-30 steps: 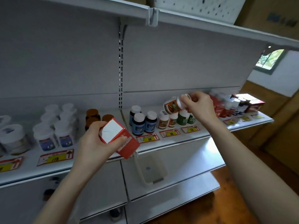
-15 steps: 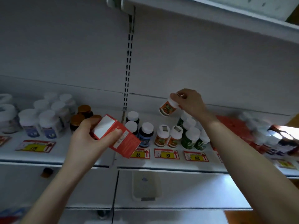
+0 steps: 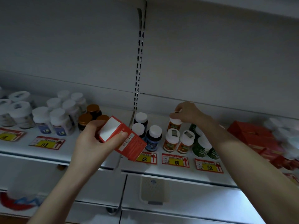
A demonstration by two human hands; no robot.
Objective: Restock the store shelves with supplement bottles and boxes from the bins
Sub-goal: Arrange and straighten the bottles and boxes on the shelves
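Orange-label bottle point(image 3: 174, 125) upright toward shelf point(image 3: 97, 160) back edge, behind two matching bottles point(image 3: 178, 141); contents unseen. Right hand point(image 3: 188, 112) fingers point(image 3: 179, 108) grip its white cap. Half second ago: tilted, midair. Left hand point(image 3: 90, 143) grips red box point(image 3: 125, 140) over shelf front edge.

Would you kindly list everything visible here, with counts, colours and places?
Red box: one, red-white, in the left hand
Rear bottle: one, orange label, white cap, behind the front pair
Orange-label bottles: two, white caps, above the 88 tag
Green bottles: at least three, right of those
Dark blue bottles: three, white caps, above the 68 tag
White bottles: about six, blue labels, left section
Amber bottles: three, brown caps, right of white bottles
Red boxes: several, blurred, far right
Price tags: several, yellow-red, shelf edge
Left hand: grips the red box
Right hand: grips the rear bottle's cap
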